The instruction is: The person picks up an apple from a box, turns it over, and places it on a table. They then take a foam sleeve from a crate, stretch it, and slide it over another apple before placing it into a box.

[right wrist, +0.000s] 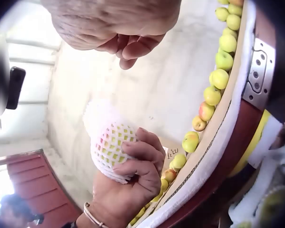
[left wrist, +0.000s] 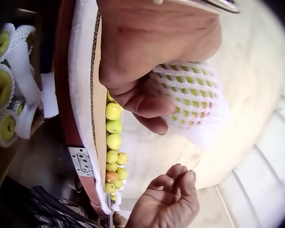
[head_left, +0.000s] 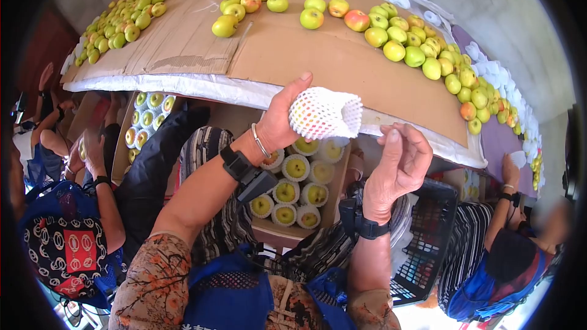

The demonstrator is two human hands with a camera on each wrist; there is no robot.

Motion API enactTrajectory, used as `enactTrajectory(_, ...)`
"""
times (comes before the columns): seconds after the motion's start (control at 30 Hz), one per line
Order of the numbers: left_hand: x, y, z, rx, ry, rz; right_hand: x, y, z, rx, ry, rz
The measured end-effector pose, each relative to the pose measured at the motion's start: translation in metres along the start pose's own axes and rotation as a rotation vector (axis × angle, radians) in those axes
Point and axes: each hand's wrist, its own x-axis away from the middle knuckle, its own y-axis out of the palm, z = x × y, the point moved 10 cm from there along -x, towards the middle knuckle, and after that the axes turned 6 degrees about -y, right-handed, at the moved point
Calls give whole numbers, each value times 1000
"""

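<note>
An apple in a white foam net (head_left: 325, 113) is gripped in my left hand (head_left: 282, 113), above the table's near edge. The net's loose end points right, toward my right hand (head_left: 400, 168), which is apart from it with its fingers bent and nothing visible in them. In the left wrist view, yellow-green and a little red show through the mesh (left wrist: 192, 92). The right wrist view has the fingers of my left hand (right wrist: 135, 173) curled round the netted apple (right wrist: 115, 147), while my right hand (right wrist: 119, 28) hangs at the top.
Loose apples (head_left: 397, 33) lie along the cardboard-covered table (head_left: 342, 67), with another pile (head_left: 125, 24) at the left. Below the edge, a box holds netted apples (head_left: 285, 192). A black crate (head_left: 428, 232) stands to the right. Other people sit at both sides.
</note>
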Motion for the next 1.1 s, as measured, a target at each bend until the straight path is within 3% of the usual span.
enactTrajectory(0.07, 1, 2, 1, -62, 44, 49, 3, 8, -8, -65, -75, -72)
enactTrajectory(0.13, -3, -6, -5, -103, 24, 41, 4, 22, -19, 56, -190, -219)
enactTrajectory(0.27, -7, -15, -7, -157, 33, 51, 10, 35, 9, 134, 44, -394)
enactTrajectory(0.4, -7, -19, -8, -206, 18, 78, 22, 38, 28, 215, 104, -552)
enactTrajectory(0.5, -4, -17, -10, -254, 6, 72, 26, 36, 29, 146, 187, -464)
enactTrajectory(0.7, -3, -17, -7, -274, 14, 109, 16, 53, -4, 255, -107, -645)
enactTrajectory(0.87, -2, -24, -7, -345, 10, 178, 20, 57, 4, 185, 26, -655)
enactTrajectory(1.1, 4, -21, 6, -835, 90, 284, 28, 68, 9, 322, -12, -700)
